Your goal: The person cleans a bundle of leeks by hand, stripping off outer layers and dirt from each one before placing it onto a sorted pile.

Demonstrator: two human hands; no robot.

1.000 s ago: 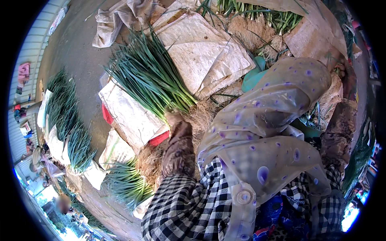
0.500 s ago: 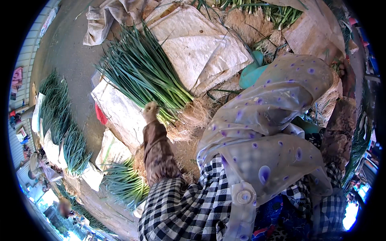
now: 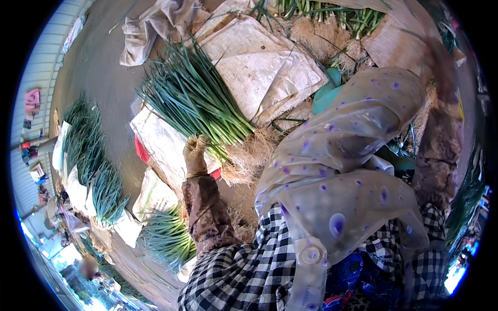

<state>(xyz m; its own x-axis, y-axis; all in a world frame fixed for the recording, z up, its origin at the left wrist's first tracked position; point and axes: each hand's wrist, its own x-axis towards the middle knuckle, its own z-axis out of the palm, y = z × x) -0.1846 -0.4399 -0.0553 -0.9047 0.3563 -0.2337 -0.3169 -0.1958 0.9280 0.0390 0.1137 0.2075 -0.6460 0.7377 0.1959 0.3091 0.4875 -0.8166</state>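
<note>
A large bundle of green onions (image 3: 197, 98) lies slantwise, its dark green leaves pointing far left and its pale shaggy roots (image 3: 249, 155) toward me. My left hand (image 3: 195, 150), covered in dirt or a tan glove, is closed in a fist at the bundle's near left edge, by the lower stalks. What it grips, if anything, is hidden. My right arm reaches up along the far right side, past my plastic-covered knee. My right hand (image 3: 434, 59) is smeared by motion and its fingers cannot be made out.
Pale woven sacks (image 3: 270, 67) lie beyond and under the bundle. More onions with roots (image 3: 321, 31) rest at the far side. A smaller bunch (image 3: 168, 236) and a long pile (image 3: 85, 150) are at the left. My spotted plastic-covered leg (image 3: 332, 145) fills the middle right.
My left hand has drawn slightly nearer to me, its fist now turned upward. My right hand has swung farther away and blurred. The whole view has shifted a little.
</note>
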